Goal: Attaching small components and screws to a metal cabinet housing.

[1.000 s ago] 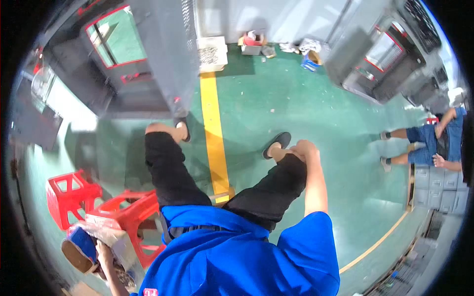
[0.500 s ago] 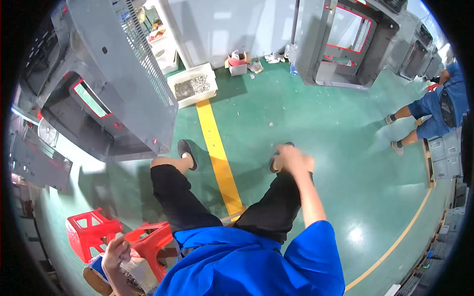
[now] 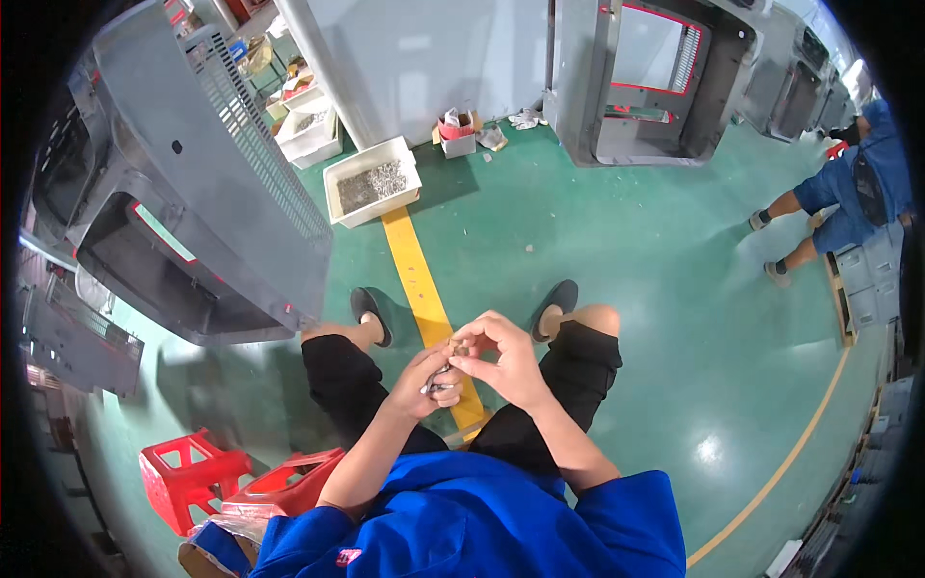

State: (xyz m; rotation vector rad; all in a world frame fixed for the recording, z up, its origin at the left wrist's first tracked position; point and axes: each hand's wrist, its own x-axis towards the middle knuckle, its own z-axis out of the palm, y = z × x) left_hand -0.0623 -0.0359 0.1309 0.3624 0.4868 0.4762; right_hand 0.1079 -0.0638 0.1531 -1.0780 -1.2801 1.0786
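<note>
In front of my lap, above the yellow floor line, both hands meet. My left hand (image 3: 422,381) is curled around small shiny metal parts (image 3: 438,379), whose exact kind is too small to tell. My right hand (image 3: 509,368) is closed in a pinch, its thumb and forefinger touching the fingertips of the left. Whatever is in that pinch is too small to make out. Beyond my feet sits a white bin (image 3: 397,200) with many small metal pieces in it.
Large grey casings stand at left (image 3: 212,193) and far right (image 3: 655,144). Red plastic stools (image 3: 193,472) and an open carton (image 3: 207,554) are at my lower left. A small box (image 3: 458,144) lies by the wall. A person in blue (image 3: 853,188) is at right, near a pallet stack.
My left hand has come up from the carton beside the stools to the middle. My right hand has moved from over my right knee to meet it, and that knee has swung outward.
</note>
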